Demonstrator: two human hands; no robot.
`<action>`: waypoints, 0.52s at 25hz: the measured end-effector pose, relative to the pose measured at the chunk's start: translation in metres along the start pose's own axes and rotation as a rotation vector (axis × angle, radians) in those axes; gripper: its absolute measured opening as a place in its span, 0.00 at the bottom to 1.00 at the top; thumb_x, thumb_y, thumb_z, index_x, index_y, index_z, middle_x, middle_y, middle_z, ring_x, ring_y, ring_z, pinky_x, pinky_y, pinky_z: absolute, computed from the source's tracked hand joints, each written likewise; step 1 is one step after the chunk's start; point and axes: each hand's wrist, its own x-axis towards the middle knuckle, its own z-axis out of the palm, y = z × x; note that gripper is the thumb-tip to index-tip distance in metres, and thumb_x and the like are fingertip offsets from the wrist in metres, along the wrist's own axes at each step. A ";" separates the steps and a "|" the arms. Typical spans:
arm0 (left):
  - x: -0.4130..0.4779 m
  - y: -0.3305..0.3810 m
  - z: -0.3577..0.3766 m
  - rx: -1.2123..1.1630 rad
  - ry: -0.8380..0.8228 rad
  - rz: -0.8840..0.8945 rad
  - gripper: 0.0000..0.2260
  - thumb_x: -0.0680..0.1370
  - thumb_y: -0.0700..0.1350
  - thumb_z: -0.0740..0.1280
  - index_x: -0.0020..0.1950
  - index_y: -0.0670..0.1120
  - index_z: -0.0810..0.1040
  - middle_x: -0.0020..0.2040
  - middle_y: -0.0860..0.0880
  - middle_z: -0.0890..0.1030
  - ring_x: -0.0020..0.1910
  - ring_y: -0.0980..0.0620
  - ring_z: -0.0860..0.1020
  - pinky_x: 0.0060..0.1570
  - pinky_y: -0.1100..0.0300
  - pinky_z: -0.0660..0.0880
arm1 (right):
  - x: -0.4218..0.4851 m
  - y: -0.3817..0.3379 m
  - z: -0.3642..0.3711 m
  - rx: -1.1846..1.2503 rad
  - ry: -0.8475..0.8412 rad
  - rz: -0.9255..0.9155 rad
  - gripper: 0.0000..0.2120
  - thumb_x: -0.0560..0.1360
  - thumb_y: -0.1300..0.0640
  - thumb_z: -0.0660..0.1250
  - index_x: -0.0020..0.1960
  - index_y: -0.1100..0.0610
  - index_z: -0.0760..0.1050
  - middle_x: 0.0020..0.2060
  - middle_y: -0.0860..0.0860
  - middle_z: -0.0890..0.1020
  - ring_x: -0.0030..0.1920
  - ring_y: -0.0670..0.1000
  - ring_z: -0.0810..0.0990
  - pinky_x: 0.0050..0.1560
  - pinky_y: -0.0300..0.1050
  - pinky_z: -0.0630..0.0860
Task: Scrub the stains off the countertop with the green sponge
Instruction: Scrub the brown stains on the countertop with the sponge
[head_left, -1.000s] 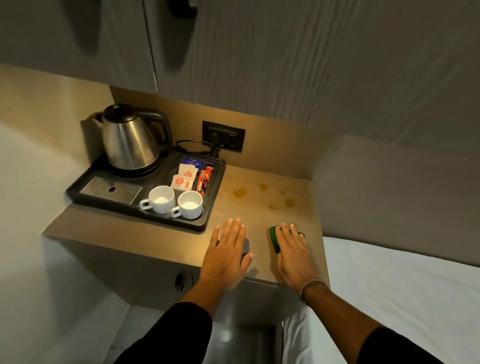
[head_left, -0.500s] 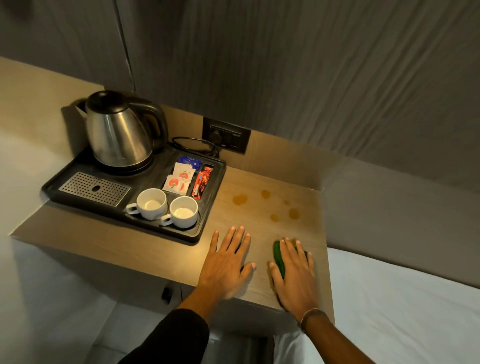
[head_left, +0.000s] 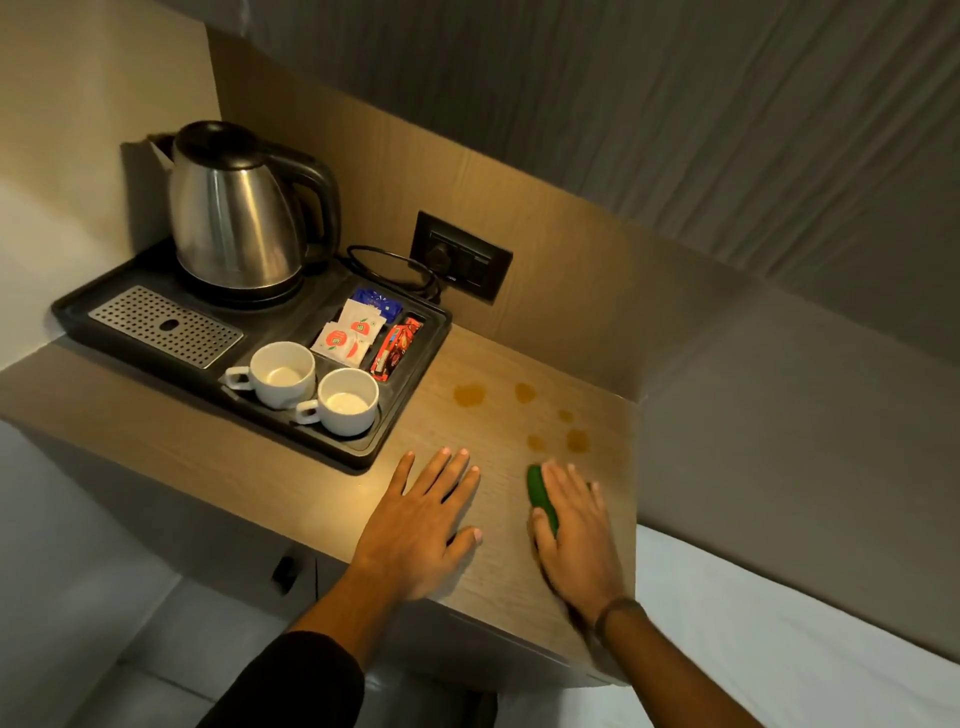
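1. Currently the right hand (head_left: 571, 525) is lying flat over the green sponge (head_left: 540, 498), palm down and fingers extended, pressing it onto the wooden counter (head_left: 311, 483) near the front right corner; only the sponge's left edge is showing past the fingers.
2. Meanwhile the left hand (head_left: 421, 525) is resting flat on the counter just beside it, fingers spread and gripping nothing.
3. Both hands are sitting apart, with bare wood between them.
4. About 5 brownish stains (head_left: 469, 395) are lying on the counter beyond the sponge; the 2 nearest are just past the right fingertips.
5. A black tray (head_left: 363, 452) is occupying the left part of the counter, holding a steel kettle (head_left: 234, 208) at the back, 2 white cups (head_left: 283, 371) at the front, a perforated metal grille (head_left: 166, 325) on its left and sachets (head_left: 353, 332) in a compartment on its right.
6. A wall socket (head_left: 462, 260) with a black cord plugged in is sitting behind the tray.
7. A white bed (head_left: 779, 623) is lying to the right of the counter.
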 end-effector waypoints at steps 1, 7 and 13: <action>0.000 -0.001 0.000 -0.005 0.002 -0.003 0.33 0.85 0.67 0.47 0.86 0.52 0.47 0.88 0.49 0.46 0.85 0.47 0.41 0.82 0.36 0.42 | -0.020 0.003 0.004 -0.002 -0.032 -0.061 0.28 0.85 0.45 0.55 0.83 0.42 0.52 0.82 0.40 0.56 0.83 0.44 0.50 0.82 0.53 0.46; 0.001 -0.002 0.004 -0.021 0.025 0.004 0.33 0.84 0.67 0.46 0.86 0.52 0.47 0.88 0.49 0.45 0.85 0.48 0.40 0.80 0.40 0.35 | 0.038 0.052 -0.020 0.064 0.067 0.141 0.26 0.85 0.52 0.59 0.82 0.52 0.61 0.80 0.51 0.66 0.82 0.54 0.59 0.82 0.61 0.53; -0.001 -0.001 0.005 -0.043 0.052 -0.004 0.33 0.84 0.67 0.47 0.86 0.52 0.48 0.88 0.50 0.47 0.85 0.49 0.41 0.80 0.41 0.34 | 0.044 0.054 -0.015 0.034 -0.023 -0.078 0.28 0.83 0.47 0.57 0.82 0.50 0.60 0.80 0.46 0.63 0.81 0.46 0.55 0.82 0.57 0.50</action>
